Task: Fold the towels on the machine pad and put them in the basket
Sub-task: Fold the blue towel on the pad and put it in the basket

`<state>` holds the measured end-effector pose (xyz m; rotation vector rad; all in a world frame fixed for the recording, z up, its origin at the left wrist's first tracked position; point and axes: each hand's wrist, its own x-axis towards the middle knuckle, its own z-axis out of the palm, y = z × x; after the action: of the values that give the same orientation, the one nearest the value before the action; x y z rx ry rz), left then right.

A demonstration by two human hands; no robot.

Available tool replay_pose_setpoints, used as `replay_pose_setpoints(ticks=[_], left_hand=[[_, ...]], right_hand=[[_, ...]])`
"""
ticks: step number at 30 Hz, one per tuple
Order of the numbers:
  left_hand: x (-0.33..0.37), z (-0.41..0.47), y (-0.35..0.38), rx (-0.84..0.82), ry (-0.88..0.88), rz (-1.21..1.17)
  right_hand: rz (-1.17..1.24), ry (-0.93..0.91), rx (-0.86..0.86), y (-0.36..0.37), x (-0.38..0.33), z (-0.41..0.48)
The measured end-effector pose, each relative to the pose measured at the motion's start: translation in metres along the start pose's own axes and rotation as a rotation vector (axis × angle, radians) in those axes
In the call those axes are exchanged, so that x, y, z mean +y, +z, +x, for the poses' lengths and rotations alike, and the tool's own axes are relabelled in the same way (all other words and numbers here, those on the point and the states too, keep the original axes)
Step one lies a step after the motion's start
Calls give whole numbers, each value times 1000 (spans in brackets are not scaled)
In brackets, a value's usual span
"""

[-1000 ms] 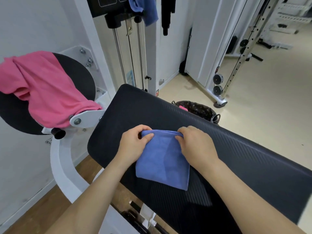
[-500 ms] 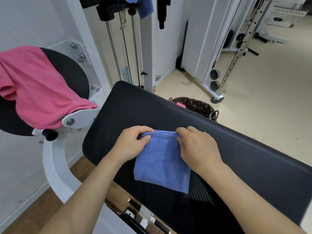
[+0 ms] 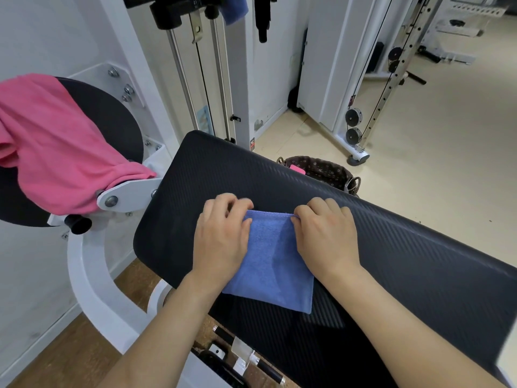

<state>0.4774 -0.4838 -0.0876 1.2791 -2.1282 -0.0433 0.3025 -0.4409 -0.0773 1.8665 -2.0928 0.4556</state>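
Observation:
A folded blue towel [image 3: 275,264] lies on the black machine pad [image 3: 405,261], its near corner hanging over the pad's front edge. My left hand [image 3: 221,239] covers the towel's left side, its curled fingers, slightly blurred, at the far left corner. My right hand [image 3: 327,236] pinches the far right corner with curled fingers. Behind the pad's far edge on the floor stands the dark patterned basket [image 3: 333,175], with something pink [image 3: 297,170] showing inside. A pink towel [image 3: 56,144] is draped over the round black pad [image 3: 112,116] at the left.
White machine frame [image 3: 92,289] and guide rods [image 3: 195,79] stand at the left and behind the pad. Another blue cloth [image 3: 233,8] hangs from the top of the machine. A cable rack with pulleys [image 3: 354,126] stands on the beige floor to the right.
Both hands stay at the blue towel's far edge. My left hand's fingers have shifted slightly at the corner. The towel keeps its folded shape.

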Motion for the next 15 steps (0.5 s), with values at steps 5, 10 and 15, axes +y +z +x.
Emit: replay_pose_setpoints(ticks=[5,10,15], left_hand=[[22,-45,17,-305,190,37],[22,-57,32,-483,160,139],[21,-53,31,-536,139,52]], right_hand=[[10,-4,39,-1,1,0],[443,-68,-86,-34,-10,-21],[1312,537,-506,-43,-15,-41]])
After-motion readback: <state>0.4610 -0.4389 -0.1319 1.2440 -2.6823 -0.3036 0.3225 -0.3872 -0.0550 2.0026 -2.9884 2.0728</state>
